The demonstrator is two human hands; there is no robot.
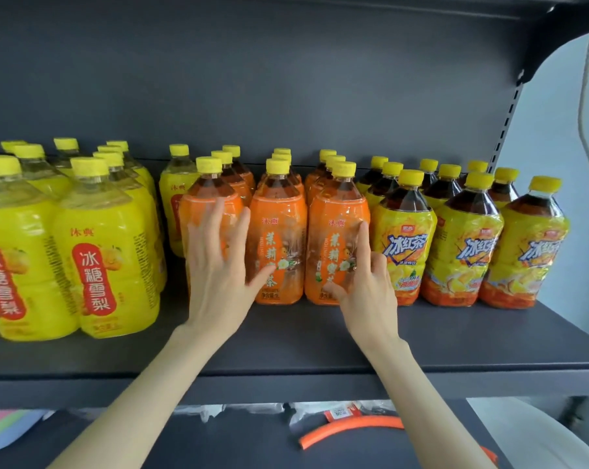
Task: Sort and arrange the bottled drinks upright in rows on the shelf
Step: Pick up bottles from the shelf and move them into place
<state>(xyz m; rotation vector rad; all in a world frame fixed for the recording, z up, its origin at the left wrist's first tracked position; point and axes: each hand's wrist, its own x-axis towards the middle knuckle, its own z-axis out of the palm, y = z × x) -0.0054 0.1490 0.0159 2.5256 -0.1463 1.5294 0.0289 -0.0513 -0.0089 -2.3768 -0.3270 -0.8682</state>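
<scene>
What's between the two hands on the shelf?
Head view: the middle orange-label bottle, upright, between left hand and right hand.

Left orange bottle (209, 198): label prob. hidden

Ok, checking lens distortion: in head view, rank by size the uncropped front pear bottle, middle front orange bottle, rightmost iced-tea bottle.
Largest: front pear bottle, though nearest the camera.
Then: middle front orange bottle and rightmost iced-tea bottle: alike, not ranked.

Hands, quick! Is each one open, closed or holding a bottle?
Left hand: open, fingers spread flat against the leftmost orange bottle.
Right hand: open, holding nothing; index finger and thumb touch the rightmost orange bottle.
</scene>
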